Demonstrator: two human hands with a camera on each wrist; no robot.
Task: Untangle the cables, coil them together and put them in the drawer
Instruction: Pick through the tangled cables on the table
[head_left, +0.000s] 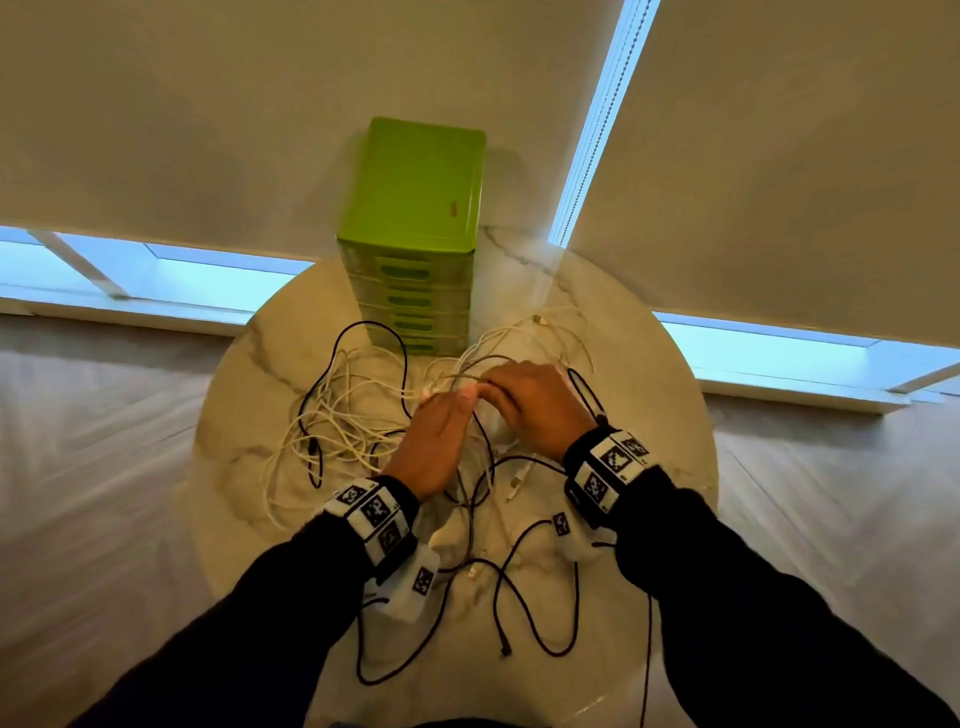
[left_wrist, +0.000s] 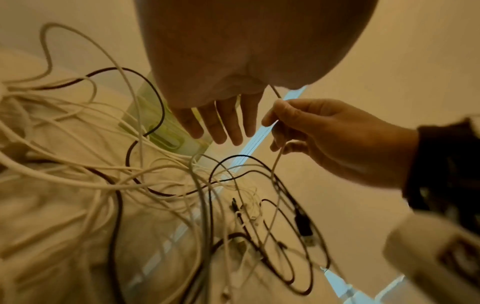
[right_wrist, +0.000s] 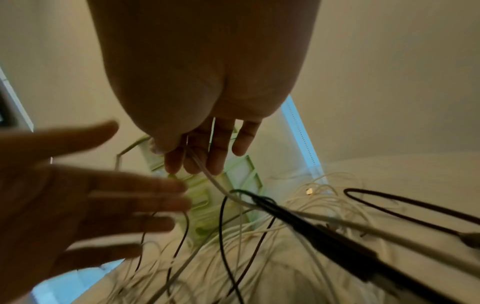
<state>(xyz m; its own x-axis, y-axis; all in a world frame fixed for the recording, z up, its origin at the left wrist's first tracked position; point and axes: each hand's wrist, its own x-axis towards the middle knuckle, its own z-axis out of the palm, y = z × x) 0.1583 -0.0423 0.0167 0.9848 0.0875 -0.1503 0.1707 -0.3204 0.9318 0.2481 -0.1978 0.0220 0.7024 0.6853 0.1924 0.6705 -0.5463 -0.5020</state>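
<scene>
A tangle of white cables (head_left: 343, 415) and black cables (head_left: 496, 597) is spread over a round marble table (head_left: 654, 415). Behind it stands a green drawer unit (head_left: 415, 208) with all its drawers closed. Both hands hover over the middle of the tangle. My right hand (head_left: 530, 400) pinches one white cable (left_wrist: 277, 160) between thumb and fingers and lifts it off the heap; the same cable (right_wrist: 215, 184) runs down from the right hand (right_wrist: 202, 152). My left hand (head_left: 436, 436) is beside it with straight, spread fingers (left_wrist: 221, 125) and holds nothing.
Black cable loops with USB plugs (left_wrist: 303, 224) lie on the near right of the table. More white cable (head_left: 561, 322) lies to the right of the drawer unit. Roller blinds (head_left: 779, 156) and low windows are behind the table, with pale floor (head_left: 104, 467) around it.
</scene>
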